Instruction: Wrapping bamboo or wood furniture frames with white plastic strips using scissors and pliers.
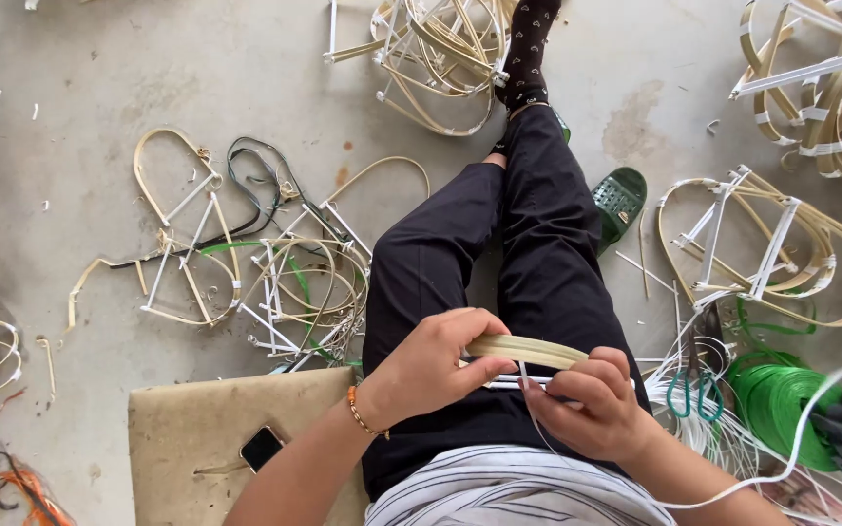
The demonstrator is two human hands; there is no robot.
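Bamboo strip [528,350] over my lap: left hand [436,365] fingers curl shut around it, right hand [592,404] pinches white strap [538,409].

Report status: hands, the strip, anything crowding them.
Left hand and right hand both grip the pale cane strip over the lap. White binding band trails right. Nothing blocking.

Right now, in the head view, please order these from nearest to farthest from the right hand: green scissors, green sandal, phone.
From the right hand:
1. Green scissors, just beside it, on its right.
2. Green sandal, up by the knee.
3. Phone, far left, on the tan cushion.
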